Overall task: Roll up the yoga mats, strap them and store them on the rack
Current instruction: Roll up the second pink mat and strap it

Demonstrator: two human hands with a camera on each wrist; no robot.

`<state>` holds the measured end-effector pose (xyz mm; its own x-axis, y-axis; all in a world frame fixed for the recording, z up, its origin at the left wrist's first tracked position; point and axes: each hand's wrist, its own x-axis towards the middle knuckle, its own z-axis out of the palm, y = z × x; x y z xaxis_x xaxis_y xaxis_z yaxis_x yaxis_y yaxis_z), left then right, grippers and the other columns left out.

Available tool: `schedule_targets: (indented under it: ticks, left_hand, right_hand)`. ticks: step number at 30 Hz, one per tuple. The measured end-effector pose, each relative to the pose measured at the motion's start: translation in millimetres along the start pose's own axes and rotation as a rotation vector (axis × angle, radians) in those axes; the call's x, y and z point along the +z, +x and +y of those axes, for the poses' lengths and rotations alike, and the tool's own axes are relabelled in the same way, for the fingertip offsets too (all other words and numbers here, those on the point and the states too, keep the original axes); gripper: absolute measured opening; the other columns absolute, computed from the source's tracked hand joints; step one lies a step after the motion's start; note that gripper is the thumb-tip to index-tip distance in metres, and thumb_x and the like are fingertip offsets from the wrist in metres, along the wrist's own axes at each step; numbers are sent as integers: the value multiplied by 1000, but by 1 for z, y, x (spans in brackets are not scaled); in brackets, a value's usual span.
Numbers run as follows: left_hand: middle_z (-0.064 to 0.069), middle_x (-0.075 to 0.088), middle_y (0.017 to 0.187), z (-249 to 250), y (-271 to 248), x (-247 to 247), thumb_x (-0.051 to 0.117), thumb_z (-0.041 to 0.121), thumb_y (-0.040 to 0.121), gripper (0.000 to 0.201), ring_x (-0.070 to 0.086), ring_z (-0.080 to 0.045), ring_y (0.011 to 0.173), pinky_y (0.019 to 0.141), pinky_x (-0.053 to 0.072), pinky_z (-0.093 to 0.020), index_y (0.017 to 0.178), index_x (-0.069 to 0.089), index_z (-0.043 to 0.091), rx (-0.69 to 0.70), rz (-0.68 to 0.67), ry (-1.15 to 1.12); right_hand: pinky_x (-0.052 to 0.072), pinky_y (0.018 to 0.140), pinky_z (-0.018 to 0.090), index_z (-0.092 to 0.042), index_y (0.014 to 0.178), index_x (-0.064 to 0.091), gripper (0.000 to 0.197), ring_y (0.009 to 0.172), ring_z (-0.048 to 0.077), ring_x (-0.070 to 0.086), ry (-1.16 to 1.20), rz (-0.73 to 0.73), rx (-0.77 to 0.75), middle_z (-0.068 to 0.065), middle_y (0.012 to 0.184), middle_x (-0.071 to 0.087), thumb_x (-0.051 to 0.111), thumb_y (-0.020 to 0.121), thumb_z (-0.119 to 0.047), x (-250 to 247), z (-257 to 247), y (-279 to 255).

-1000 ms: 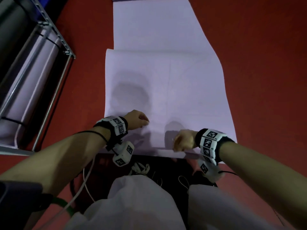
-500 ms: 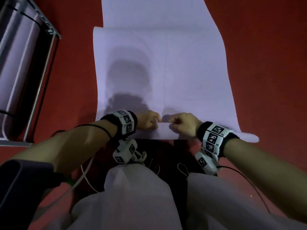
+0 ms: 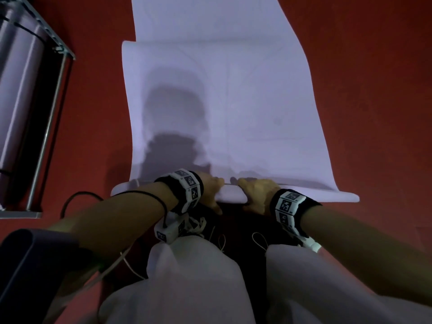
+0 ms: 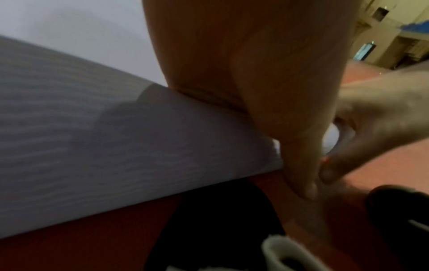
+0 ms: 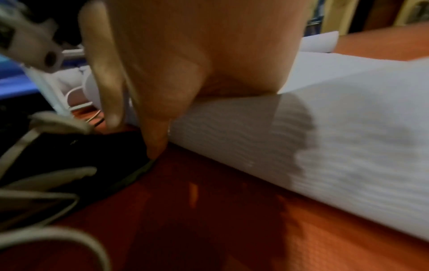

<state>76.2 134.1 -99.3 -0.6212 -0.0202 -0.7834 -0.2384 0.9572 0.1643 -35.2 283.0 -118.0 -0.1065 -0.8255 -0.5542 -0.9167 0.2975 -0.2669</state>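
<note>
A pale lilac yoga mat (image 3: pixel 257 101) lies flat on the red floor in the head view. Its near end is turned into a thin roll (image 3: pixel 304 195) running left to right. My left hand (image 3: pixel 211 187) and right hand (image 3: pixel 256 191) grip this roll side by side at its middle, fingers curled over the top. In the left wrist view my palm covers the roll (image 4: pixel 139 146) and the thumb (image 4: pixel 299 174) points down behind it. The right wrist view shows the roll (image 5: pixel 301 137) under my palm, thumb (image 5: pixel 155 139) at its near side.
A second lilac mat (image 3: pixel 198 17) lies partly under the first, farther away. A metal rack (image 3: pixel 46 127) at the left holds rolled mats (image 3: pixel 18 90) with black straps. My knees in white trousers (image 3: pixel 194 277) are close behind the roll, with a dark item and cords (image 3: pixel 240 225) between them.
Both hands came together at the middle of the near edge, folded it over and rolled it away from me into a thin roll. The view shifted closer to the mat.
</note>
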Motion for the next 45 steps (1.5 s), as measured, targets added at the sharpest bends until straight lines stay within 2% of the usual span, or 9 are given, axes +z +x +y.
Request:
schedule_targets:
  ticks: [3,5,11,17,21,24,31,37,45]
  left_hand:
    - [-10,59,126,4,4,6,67,43,85,60,59,-29,115,90,47,-35,132,51,9,-14,25,-69]
    - [-13,59,128,4,5,8,63,33,91,50,58,-28,114,90,45,-34,131,52,5,-12,-28,-138]
    - [-17,50,136,-6,1,6,58,26,93,62,52,-29,120,86,40,-29,142,30,0,-48,-67,-309]
    - [-18,57,111,-11,-3,7,70,33,82,57,59,-32,98,72,44,-33,120,41,2,50,157,-169]
    - [-12,56,113,-1,-13,1,58,28,86,30,55,-30,104,84,44,-38,108,55,9,141,256,152]
    - [-12,59,117,10,-10,9,54,18,88,27,58,-31,107,84,45,-37,114,55,10,55,190,33]
    - [-18,44,125,26,-3,35,52,22,88,42,45,-36,112,84,37,-39,125,44,5,-33,257,-51]
    - [-9,62,99,3,4,28,63,41,81,28,60,-26,90,66,36,-28,92,59,16,65,358,-163]
    - [-11,63,85,-4,19,15,66,34,85,23,59,-26,78,72,45,-31,81,60,13,15,63,-398]
  right_hand:
    - [41,96,33,-28,140,45,80,124,26,52,-15,-50,22,2,138,52,34,73,-70,2,-1,6]
    - [35,99,41,-25,144,44,75,123,32,46,-164,37,64,10,141,45,53,77,-58,6,-1,5]
    - [30,67,38,-15,114,59,37,81,29,52,-221,525,-52,10,108,60,50,81,-31,25,-19,-6]
    - [47,50,36,-12,112,45,54,68,31,64,-79,229,85,12,97,68,61,64,-32,26,-22,-1]
    - [39,90,41,-12,127,42,47,115,32,52,8,23,128,11,127,52,61,86,-24,11,-21,9]
    - [36,91,37,-22,125,48,33,116,29,53,115,-108,181,7,127,56,48,92,-27,-5,-23,17]
    - [35,74,28,-22,105,52,16,89,22,50,305,-115,192,-1,100,52,51,89,-23,0,-16,17]
    - [34,73,21,-34,96,56,18,90,17,53,397,-48,203,-9,92,53,60,84,-21,-14,-9,14]
    - [48,81,40,-9,137,47,56,100,37,59,-12,158,156,14,121,61,55,84,-24,2,-31,7]
